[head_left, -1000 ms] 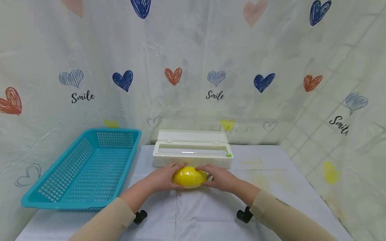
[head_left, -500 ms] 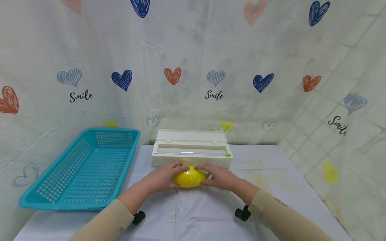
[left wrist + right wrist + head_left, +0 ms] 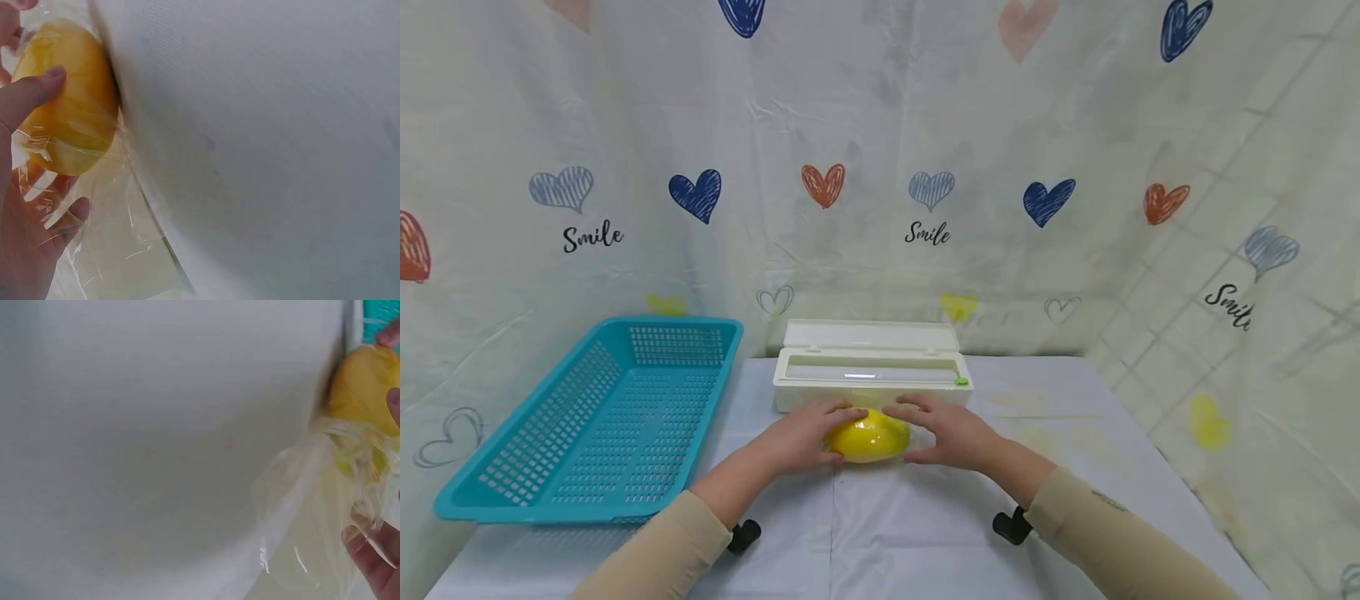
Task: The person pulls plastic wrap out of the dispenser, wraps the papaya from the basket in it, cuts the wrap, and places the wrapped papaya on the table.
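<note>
yellow fruit [image 3: 868, 437] | turquoise basket [image 3: 617, 437] | white box [image 3: 868, 393] | heart-patterned backdrop [image 3: 880, 258]

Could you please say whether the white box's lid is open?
Open: the lid stands raised behind the white box, leaving the white roll inside visible.

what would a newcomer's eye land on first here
Most likely the glossy yellow fruit, between the left hand and the right hand in the head view, with clear film over part of it. Next, perhaps, the big turquoise basket at the left, then the open white box just beyond the hands.
</note>
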The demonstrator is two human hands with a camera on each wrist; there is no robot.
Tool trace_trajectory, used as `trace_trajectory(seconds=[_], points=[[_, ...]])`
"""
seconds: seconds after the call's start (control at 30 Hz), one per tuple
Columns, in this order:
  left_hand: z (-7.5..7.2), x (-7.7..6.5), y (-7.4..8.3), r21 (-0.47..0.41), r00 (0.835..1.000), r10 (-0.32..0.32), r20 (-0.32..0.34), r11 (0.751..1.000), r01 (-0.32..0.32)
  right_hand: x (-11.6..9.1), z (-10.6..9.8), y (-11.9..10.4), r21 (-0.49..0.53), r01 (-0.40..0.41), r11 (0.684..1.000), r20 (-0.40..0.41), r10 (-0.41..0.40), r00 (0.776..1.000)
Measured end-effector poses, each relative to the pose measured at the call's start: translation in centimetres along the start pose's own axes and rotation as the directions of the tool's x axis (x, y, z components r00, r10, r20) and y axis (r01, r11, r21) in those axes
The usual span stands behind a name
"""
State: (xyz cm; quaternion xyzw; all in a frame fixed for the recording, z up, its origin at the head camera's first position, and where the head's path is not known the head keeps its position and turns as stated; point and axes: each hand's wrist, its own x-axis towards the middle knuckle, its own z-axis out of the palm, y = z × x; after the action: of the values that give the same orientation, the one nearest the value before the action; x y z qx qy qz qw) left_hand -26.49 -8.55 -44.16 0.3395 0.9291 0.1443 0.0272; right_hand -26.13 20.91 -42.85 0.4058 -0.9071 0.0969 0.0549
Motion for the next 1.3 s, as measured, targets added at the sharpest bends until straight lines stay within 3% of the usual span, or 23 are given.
trace_trajectory(seconds=[0.1, 0.2, 0.4, 0.67, 0.9, 1.07, 1.3], points=[[0.0, 0.0, -0.1, 0.005, 1.000, 0.003, -0.004, 1.000, -0.003, 0.2, 0.6, 0.0, -0.106, 0.118, 0.987, -0.034, -0.122, 0.992], [0.2, 0.1, -0.4, 0.018, 1.000, 0.012, -0.007, 1.000, -0.012, 0.3, 1.2, 0.1, -0.141, 0.154, 0.978, -0.048, -0.162, 0.986], [0.4, 0.1, -0.5, 0.029, 1.000, 0.027, -0.006, 0.999, -0.026, 0.2, 1.8, 0.2, -0.141, 0.141, 0.980, -0.059, -0.151, 0.987], [0.5, -0.1, -0.7, -0.022, 0.999, 0.037, -0.007, 0.999, -0.037, 0.3, 2.1, 0.2, -0.131, 0.159, 0.979, -0.101, -0.172, 0.980], [0.7, -0.1, -1.0, 0.037, 0.997, 0.045, -0.064, 0.998, -0.042, 0.2, 2.2, 0.1, -0.084, 0.106, 0.991, -0.074, -0.112, 0.991], [0.8, -0.2, -1.0, 0.041, 0.995, 0.065, -0.077, 0.997, -0.062, 0.2, 2.4, 0.3, -0.082, 0.083, 0.993, -0.076, -0.089, 0.993], [0.8, 0.1, -0.9, 0.029, 0.997, 0.036, -0.064, 0.999, -0.034, 0.2, 2.8, 0.4, -0.061, 0.056, 0.997, -0.088, -0.062, 0.994]])
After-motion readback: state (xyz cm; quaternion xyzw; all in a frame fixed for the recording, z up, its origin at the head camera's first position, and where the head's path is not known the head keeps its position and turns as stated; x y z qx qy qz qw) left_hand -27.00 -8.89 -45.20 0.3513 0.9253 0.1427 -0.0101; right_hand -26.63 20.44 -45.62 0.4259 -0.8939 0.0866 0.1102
